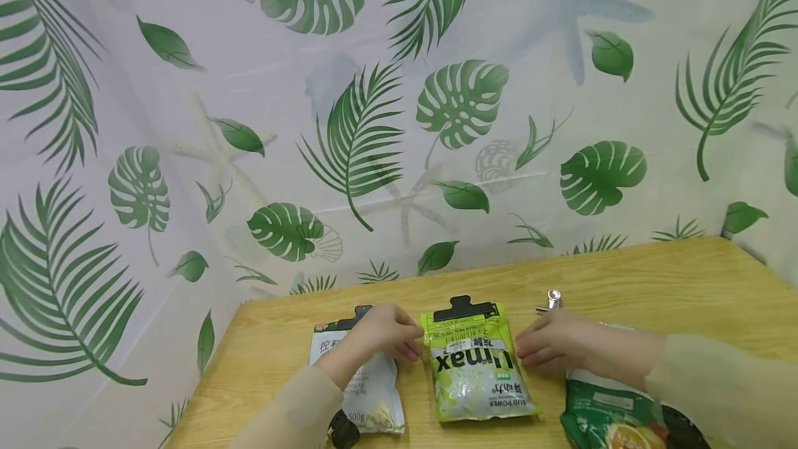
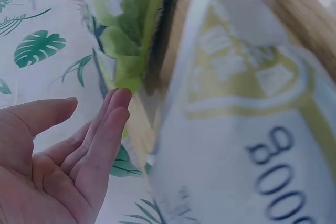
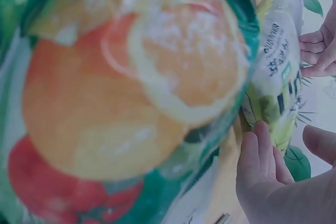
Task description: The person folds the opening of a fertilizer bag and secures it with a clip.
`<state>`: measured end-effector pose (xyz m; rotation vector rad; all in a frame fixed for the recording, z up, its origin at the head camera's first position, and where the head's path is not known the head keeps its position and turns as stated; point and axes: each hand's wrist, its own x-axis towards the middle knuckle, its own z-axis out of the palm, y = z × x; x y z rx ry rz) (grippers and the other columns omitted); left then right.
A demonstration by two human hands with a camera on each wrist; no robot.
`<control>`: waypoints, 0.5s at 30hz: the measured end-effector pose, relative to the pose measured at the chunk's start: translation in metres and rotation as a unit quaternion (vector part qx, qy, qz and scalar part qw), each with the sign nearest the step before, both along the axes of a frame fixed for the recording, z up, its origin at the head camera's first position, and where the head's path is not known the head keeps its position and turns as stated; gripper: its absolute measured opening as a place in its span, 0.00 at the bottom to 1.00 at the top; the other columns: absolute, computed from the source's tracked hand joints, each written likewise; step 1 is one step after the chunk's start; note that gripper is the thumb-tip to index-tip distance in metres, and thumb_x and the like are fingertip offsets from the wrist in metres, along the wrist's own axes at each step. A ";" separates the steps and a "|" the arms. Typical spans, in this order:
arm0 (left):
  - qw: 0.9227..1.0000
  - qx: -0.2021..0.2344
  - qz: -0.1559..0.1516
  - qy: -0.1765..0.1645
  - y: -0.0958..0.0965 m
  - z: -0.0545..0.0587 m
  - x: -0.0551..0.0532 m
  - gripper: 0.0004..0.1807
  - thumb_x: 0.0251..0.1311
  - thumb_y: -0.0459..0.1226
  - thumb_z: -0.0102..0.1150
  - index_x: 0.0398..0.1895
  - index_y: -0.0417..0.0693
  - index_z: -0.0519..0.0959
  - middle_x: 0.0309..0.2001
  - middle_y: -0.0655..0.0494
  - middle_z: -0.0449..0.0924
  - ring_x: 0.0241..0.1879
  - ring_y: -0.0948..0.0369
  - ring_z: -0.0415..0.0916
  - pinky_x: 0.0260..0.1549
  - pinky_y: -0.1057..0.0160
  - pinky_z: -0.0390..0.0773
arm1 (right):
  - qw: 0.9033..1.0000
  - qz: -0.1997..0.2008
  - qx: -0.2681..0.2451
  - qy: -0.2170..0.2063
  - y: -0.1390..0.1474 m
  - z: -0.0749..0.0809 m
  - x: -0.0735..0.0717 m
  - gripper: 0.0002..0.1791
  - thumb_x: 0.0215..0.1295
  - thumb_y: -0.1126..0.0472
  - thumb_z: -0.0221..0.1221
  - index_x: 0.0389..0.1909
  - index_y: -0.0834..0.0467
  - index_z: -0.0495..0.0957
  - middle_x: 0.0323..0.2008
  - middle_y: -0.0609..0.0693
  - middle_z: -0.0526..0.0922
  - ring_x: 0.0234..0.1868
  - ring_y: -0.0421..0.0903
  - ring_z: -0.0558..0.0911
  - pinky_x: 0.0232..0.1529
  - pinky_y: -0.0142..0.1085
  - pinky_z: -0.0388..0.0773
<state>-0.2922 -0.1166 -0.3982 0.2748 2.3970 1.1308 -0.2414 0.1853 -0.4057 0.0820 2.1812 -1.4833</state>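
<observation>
a yellow-green "umax" pouch (image 1: 476, 386) lies on the wooden table (image 1: 673, 283) between both hands, its lettering upside down in the head view. a black clip (image 1: 464, 309) sits across its top edge; the filling is hidden by the printed film. to the left lies a white 500g pouch (image 1: 377, 397) with a second black clip (image 1: 361, 312), the left forearm crossing over it. to the right, a green pouch (image 1: 595, 404) printed with an orange is partly covered by the right forearm; a silver clip (image 1: 553, 298) shows just beyond the right hand (image 1: 551, 345). this hand and the left hand (image 1: 393, 331) have fingers extended, thumbs apart, fingertips beside the yellow-green pouch's edges; whether they touch, i cannot tell. leaf-printed cloth (image 1: 517, 95) hangs behind.
</observation>
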 end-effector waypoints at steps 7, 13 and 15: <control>1.000 0.012 0.000 0.005 0.008 0.009 -0.001 0.13 0.74 0.36 0.62 0.48 0.34 0.89 0.36 0.42 0.92 0.35 0.52 0.92 0.41 0.54 0.91 | 1.000 0.027 -0.015 0.002 0.016 0.008 0.002 0.28 0.74 0.67 0.60 0.66 0.83 0.68 0.58 0.72 0.84 0.50 0.48 0.90 0.55 0.45 0.88; 0.999 0.048 -0.004 -0.003 0.023 0.009 0.003 0.12 0.74 0.36 0.63 0.47 0.34 0.89 0.37 0.40 0.92 0.34 0.52 0.92 0.43 0.51 0.91 | 0.999 0.028 -0.020 0.005 0.029 0.016 0.010 0.30 0.75 0.65 0.62 0.67 0.82 0.68 0.62 0.72 0.82 0.54 0.49 0.89 0.57 0.45 0.87; 0.998 0.063 -0.007 -0.006 0.029 0.008 0.005 0.12 0.73 0.36 0.63 0.46 0.34 0.89 0.37 0.40 0.92 0.33 0.53 0.92 0.42 0.52 0.91 | 0.999 0.028 -0.023 0.004 0.034 0.017 0.012 0.30 0.76 0.64 0.61 0.68 0.81 0.68 0.63 0.72 0.81 0.54 0.49 0.89 0.58 0.46 0.87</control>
